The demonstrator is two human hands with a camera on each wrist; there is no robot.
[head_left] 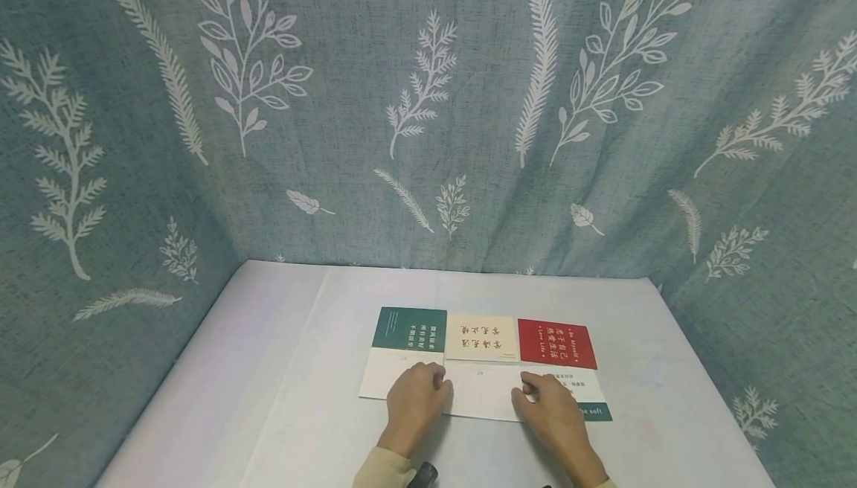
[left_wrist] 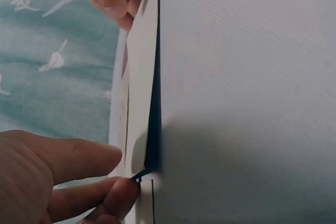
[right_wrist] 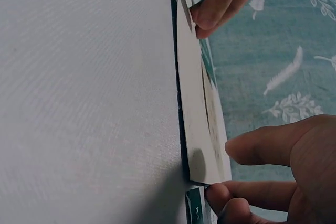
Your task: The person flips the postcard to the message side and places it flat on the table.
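Observation:
In the head view a blank off-white card (head_left: 480, 393) lies in the near row, between my two hands. My left hand (head_left: 416, 402) is at its left end; the left wrist view shows the thumb (left_wrist: 102, 157) apart from the fingers, with a fingertip (left_wrist: 124, 191) at the card's corner. My right hand (head_left: 552, 410) is at the other end, thumb and fingers parted, a fingertip (right_wrist: 215, 195) by the corner. A dark gap shows under the card's near edge. Left of it is another off-white card (head_left: 382, 376); a white-and-green card (head_left: 594, 411) is partly behind my right hand.
Behind the near row lie a green card (head_left: 402, 329), a cream card (head_left: 482, 338) with brown writing and a red card (head_left: 557, 343). They rest on a white table (head_left: 301, 399). A leaf-patterned blue-green curtain (head_left: 348, 101) surrounds the back and sides.

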